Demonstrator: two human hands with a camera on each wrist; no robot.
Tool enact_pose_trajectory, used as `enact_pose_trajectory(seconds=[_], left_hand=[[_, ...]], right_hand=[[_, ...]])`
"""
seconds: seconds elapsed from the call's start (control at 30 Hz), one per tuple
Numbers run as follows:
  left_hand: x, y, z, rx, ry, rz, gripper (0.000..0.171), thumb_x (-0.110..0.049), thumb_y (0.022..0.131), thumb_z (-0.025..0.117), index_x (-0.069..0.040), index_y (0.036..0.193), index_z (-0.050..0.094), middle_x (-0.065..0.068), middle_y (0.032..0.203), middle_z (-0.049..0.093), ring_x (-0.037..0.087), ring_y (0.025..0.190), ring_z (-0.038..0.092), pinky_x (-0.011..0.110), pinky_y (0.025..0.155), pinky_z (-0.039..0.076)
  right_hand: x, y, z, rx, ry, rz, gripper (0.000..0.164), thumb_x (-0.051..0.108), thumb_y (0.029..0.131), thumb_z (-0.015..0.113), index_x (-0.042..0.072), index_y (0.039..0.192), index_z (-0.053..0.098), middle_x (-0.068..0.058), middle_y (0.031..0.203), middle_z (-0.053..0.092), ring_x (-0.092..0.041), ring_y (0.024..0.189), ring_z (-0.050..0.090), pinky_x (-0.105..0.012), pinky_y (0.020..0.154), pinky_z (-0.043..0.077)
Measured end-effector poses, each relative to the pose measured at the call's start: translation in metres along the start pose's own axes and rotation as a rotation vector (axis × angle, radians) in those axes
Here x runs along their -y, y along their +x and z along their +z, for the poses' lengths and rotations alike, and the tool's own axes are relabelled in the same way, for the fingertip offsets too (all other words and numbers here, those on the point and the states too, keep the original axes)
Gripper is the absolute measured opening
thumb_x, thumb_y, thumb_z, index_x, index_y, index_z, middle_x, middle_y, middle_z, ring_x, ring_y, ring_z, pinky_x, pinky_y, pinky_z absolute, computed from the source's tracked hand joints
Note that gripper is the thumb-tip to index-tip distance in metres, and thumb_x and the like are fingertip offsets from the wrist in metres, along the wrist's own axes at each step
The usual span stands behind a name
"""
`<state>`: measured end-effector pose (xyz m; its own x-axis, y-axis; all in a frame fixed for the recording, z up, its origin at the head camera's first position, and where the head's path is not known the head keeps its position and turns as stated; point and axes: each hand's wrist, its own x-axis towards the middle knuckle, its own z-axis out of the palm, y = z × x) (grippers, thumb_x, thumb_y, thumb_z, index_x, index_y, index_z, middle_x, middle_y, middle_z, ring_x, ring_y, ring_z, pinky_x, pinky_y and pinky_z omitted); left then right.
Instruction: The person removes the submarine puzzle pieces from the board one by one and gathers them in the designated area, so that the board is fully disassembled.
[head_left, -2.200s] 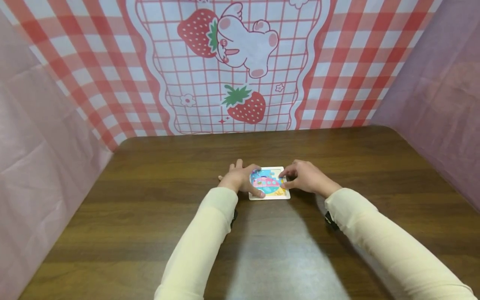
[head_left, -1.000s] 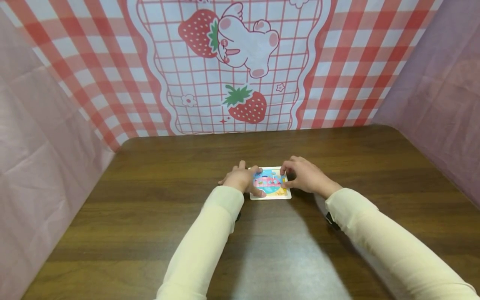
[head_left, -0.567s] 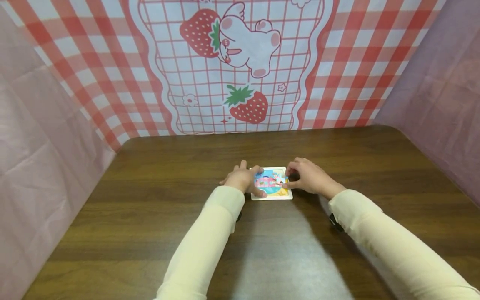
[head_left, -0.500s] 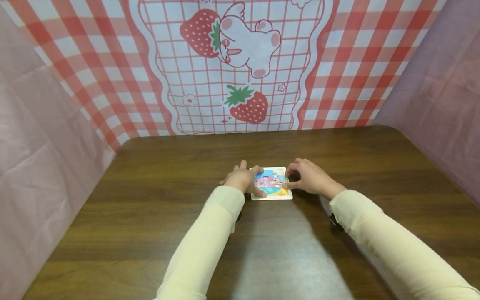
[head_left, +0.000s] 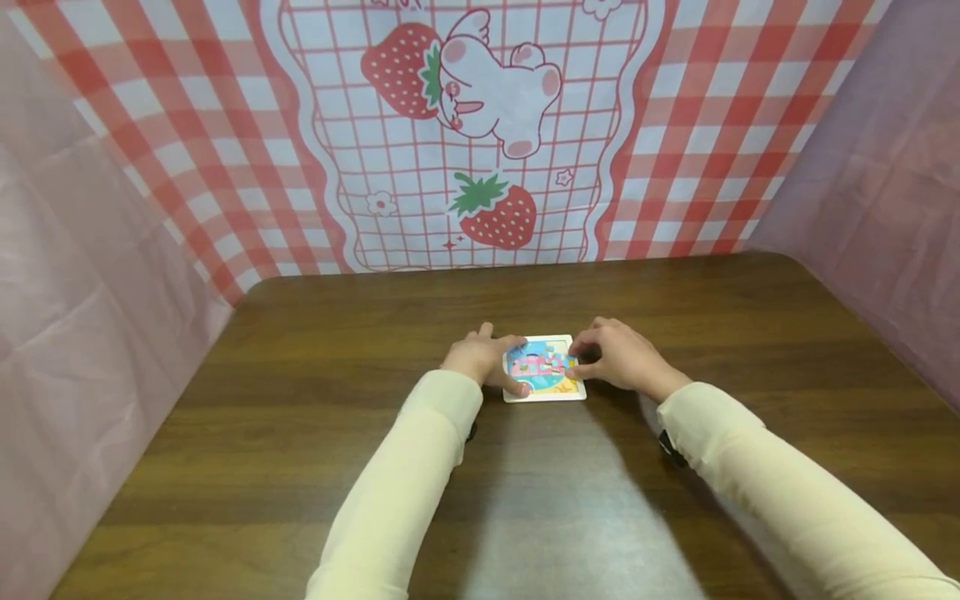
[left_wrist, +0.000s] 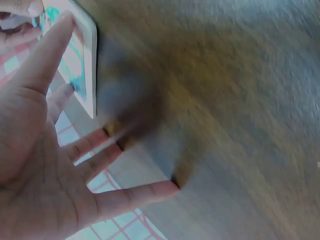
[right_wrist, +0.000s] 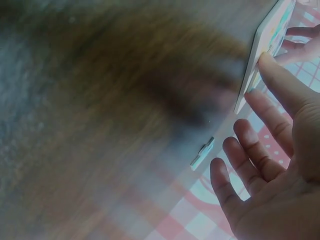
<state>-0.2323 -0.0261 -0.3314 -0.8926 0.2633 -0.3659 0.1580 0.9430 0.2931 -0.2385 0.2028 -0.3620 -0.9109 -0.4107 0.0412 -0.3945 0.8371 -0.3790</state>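
Observation:
A small jigsaw puzzle (head_left: 536,379) in a white frame lies on the table, its picture pink, blue and yellow. My left hand (head_left: 478,358) rests over its left side, thumb and index finger straight on the board and the other fingers spread on the table. At the right edge, my right hand (head_left: 618,357) pinches a blue-and-yellow puzzle piece (head_left: 572,363) between thumb and index finger. The right wrist view shows that thumb at the frame's edge, with the other fingers loosely bent. Another flat piece (right_wrist: 202,154) lies on the table beside those fingers; from the head it is hidden.
The brown wooden table (head_left: 337,467) extends on all sides of the puzzle. Behind it hangs a red-and-white checked cloth (head_left: 675,167) with strawberry prints. Pink cloths (head_left: 97,292) close off both sides.
The right hand has drawn slightly right with the blue-and-yellow piece, baring more of the picture beneath. Pink pieces near the board's middle right look shifted. The left hand has stayed nearly in place.

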Motion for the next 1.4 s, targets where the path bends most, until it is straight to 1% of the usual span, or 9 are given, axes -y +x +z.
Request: enact_pose_trajectory(seconds=[0.1,0.2,0.47,0.57,0.67,0.8,0.93,1.13,1.4], left_hand=[[0.003,-0.001,-0.004,-0.007,0.028,0.019,0.084,-0.044,0.085,0.082,-0.032,0.157,0.040,0.013,0.166,0.024,0.037,0.147,0.034,0.056,0.117,0.032],[0.005,0.000,-0.006,-0.001,0.012,0.028,0.086,-0.042,0.084,0.084,-0.030,0.157,0.040,0.015,0.167,0.022,0.039,0.148,0.033,0.057,0.119,0.027],[0.006,0.001,-0.005,-0.032,0.037,0.052,0.092,-0.041,0.078,0.089,-0.026,0.156,0.043,0.015,0.158,0.036,0.037,0.140,0.044,0.053,0.116,0.035],[0.007,0.001,-0.004,-0.048,0.049,0.052,0.091,-0.040,0.077,0.090,-0.024,0.155,0.044,0.014,0.153,0.041,0.036,0.137,0.048,0.052,0.114,0.037],[0.007,0.002,-0.004,-0.056,0.058,0.056,0.090,-0.040,0.077,0.090,-0.023,0.153,0.046,0.013,0.150,0.044,0.035,0.134,0.051,0.051,0.113,0.039],[0.007,0.002,-0.003,-0.045,0.049,0.052,0.089,-0.039,0.077,0.090,-0.022,0.153,0.047,0.014,0.153,0.042,0.035,0.136,0.049,0.051,0.113,0.039],[0.005,0.003,-0.002,-0.027,0.026,0.035,0.089,-0.038,0.078,0.089,-0.023,0.155,0.045,0.014,0.158,0.037,0.036,0.140,0.045,0.050,0.115,0.037],[0.004,0.002,-0.003,-0.012,0.007,0.015,0.087,-0.036,0.080,0.088,-0.025,0.155,0.044,0.014,0.161,0.032,0.037,0.142,0.042,0.049,0.115,0.038],[0.003,0.004,0.000,-0.017,0.002,0.010,0.086,-0.035,0.081,0.087,-0.023,0.155,0.044,0.013,0.160,0.033,0.036,0.141,0.043,0.049,0.114,0.039]], right_hand=[[0.001,0.001,0.001,-0.002,-0.003,0.003,0.029,0.030,0.082,0.087,0.013,0.103,0.078,-0.008,0.102,0.062,-0.030,0.098,0.058,-0.053,0.084,0.050],[0.001,0.001,0.001,-0.001,-0.013,0.006,0.029,0.030,0.082,0.086,0.013,0.104,0.078,-0.009,0.102,0.061,-0.030,0.097,0.058,-0.053,0.083,0.050],[0.004,0.000,0.000,0.005,-0.040,0.032,0.028,0.030,0.085,0.084,0.013,0.107,0.078,-0.009,0.105,0.061,-0.031,0.099,0.058,-0.055,0.083,0.051],[0.004,0.000,0.000,0.006,-0.043,0.035,0.029,0.031,0.085,0.084,0.013,0.107,0.077,-0.009,0.104,0.061,-0.030,0.098,0.058,-0.055,0.083,0.051],[0.004,0.000,0.000,0.006,-0.041,0.027,0.031,0.031,0.084,0.085,0.012,0.106,0.078,-0.009,0.104,0.061,-0.030,0.099,0.059,-0.054,0.085,0.051],[0.002,0.002,-0.002,0.011,-0.020,-0.006,0.032,0.028,0.082,0.087,0.009,0.106,0.078,-0.010,0.107,0.062,-0.032,0.103,0.059,-0.054,0.090,0.050],[-0.001,0.003,-0.005,0.023,0.007,-0.036,0.030,0.025,0.081,0.088,0.009,0.104,0.079,-0.012,0.107,0.064,-0.034,0.103,0.060,-0.054,0.091,0.049],[-0.006,0.004,-0.005,0.036,0.008,-0.043,0.028,0.024,0.082,0.087,0.010,0.105,0.080,-0.012,0.110,0.065,-0.036,0.105,0.060,-0.056,0.093,0.048],[-0.009,0.003,-0.011,0.031,0.008,-0.066,0.028,0.024,0.082,0.087,0.010,0.106,0.080,-0.011,0.106,0.065,-0.033,0.099,0.061,-0.054,0.089,0.048]])
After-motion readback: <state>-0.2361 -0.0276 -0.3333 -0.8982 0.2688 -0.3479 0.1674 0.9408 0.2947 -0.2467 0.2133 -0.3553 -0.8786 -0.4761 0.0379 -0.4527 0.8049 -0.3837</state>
